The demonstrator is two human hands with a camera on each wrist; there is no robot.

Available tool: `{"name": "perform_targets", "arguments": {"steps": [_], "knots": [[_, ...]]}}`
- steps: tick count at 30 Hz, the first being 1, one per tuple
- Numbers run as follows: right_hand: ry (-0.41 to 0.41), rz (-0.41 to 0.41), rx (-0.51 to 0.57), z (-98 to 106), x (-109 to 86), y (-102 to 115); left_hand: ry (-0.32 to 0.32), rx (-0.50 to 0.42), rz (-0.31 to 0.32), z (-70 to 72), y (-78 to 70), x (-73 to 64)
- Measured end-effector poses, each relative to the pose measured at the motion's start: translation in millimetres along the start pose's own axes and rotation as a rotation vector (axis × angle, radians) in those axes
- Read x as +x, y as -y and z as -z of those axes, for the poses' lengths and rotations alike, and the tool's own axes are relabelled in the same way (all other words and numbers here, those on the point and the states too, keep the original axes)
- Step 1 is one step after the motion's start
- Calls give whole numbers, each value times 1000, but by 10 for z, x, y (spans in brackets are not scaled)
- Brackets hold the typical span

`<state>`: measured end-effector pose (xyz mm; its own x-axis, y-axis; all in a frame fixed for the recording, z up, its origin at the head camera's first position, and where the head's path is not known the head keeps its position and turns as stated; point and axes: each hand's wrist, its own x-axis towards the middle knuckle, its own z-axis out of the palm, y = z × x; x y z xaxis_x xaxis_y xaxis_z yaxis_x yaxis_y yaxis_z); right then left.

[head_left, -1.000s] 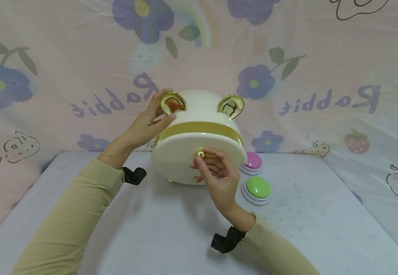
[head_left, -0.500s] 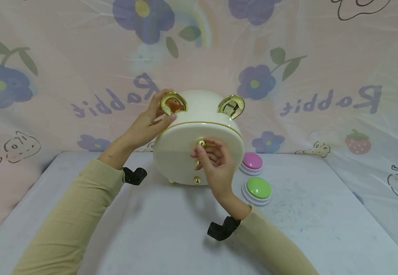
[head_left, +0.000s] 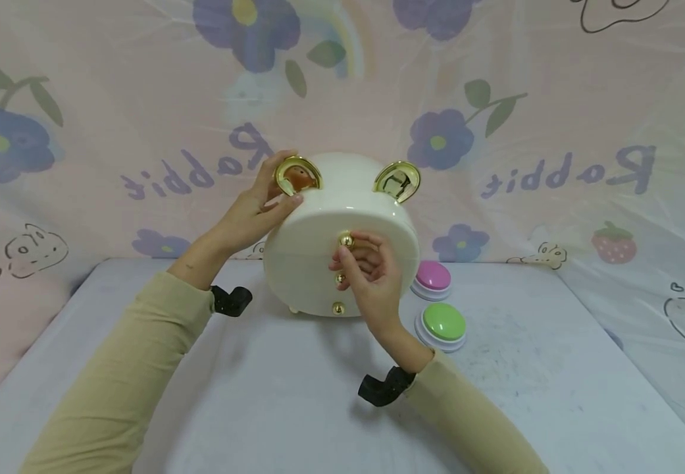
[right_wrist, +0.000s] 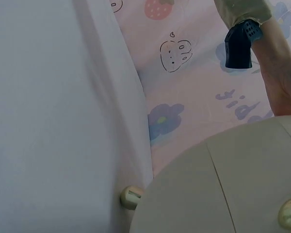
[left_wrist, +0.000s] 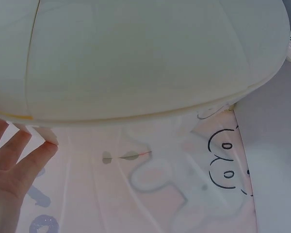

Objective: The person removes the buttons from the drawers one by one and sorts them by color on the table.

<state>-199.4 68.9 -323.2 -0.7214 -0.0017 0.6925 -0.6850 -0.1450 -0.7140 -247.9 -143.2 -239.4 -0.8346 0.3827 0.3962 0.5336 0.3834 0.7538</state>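
A glossy white drawer box [head_left: 303, 263] with gold bear ears stands on the table. Thumb and fingers of my left hand [head_left: 247, 217] grip its left gold ear [head_left: 298, 176], the thumb lying on the box top. In the left wrist view, fingertips of the left hand [left_wrist: 14, 165] show at the edge of the box [left_wrist: 145, 63]. My right hand [head_left: 374, 283] pinches the top gold knob [head_left: 346, 239] on the front, its other fingers curled below. The bottom knob [head_left: 339, 308] shows too; the middle one is partly hidden. The top drawer sits flush with the body.
Right of the box are a pink button [head_left: 433, 275] and, nearer, a green button [head_left: 444, 321], both on white bases. The white table [head_left: 514, 408] runs up to a flower-print cloth [head_left: 354, 112] behind. A small foot [right_wrist: 131, 196] of the box touches the table.
The top drawer, pulled out a second ago with its gold edge showing, has slid back in. My right hand has moved away from me with the knob; my left hand stays on the ear.
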Motion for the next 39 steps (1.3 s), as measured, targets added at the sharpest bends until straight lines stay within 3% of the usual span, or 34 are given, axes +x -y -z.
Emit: {"name": "perform_targets", "arguments": {"steps": [6, 13, 17, 30, 39], "knots": [[35, -42, -51, 64, -63, -34, -2, -5, -10, 1, -2, -8], [-25, -39, -152, 145, -205, -106, 1, 8, -7, -13, 4, -2], [-11, -69, -165, 166, -256, -141, -5, 10, -2, -12, 3, -3], [32, -161, -128, 174, -382, -251, 3, 10, 3, -4, -9, -10], [-10, -166, -57, 107, -405, -275, 7, 13, 0, 0, -12, -17]]}}
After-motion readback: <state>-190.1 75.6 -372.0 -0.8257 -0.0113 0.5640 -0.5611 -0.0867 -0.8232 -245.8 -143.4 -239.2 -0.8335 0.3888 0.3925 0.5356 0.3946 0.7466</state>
